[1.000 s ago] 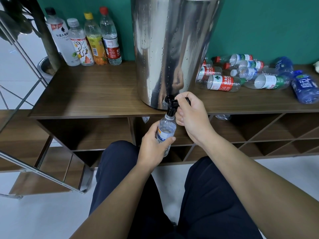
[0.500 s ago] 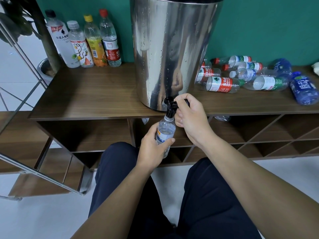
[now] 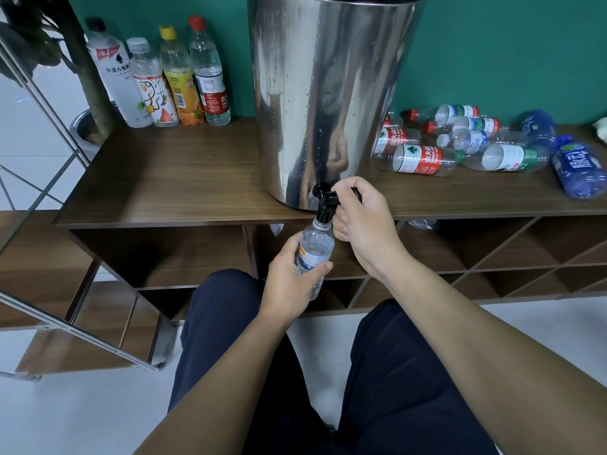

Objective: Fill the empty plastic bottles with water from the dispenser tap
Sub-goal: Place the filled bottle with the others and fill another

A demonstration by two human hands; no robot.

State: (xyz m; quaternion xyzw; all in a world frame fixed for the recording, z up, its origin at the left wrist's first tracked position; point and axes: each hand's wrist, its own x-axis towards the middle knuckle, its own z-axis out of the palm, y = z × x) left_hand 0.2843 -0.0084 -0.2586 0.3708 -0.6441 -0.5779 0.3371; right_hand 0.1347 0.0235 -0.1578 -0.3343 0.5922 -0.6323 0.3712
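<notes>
The left hand (image 3: 289, 274) grips a small clear bottle (image 3: 314, 249) and holds it up under the black tap (image 3: 323, 205). The bottle's mouth touches the tap. The right hand (image 3: 364, 221) is closed around the tap handle. The tap sticks out of a big shiny tank (image 3: 328, 93) on the brown surface (image 3: 170, 178). Empty bottles (image 3: 466, 146) lie to the right. Four full bottles (image 3: 161, 80) stand at the back left.

Left hand (image 3: 289, 277) low at centre, fingers curled in closed grasp, thumb tip (image 3: 323, 267) forward. Right hand (image 3: 364, 224) just above and beside it, fist-like, fingers bent. Both forearms bare, converging; knees below.
</notes>
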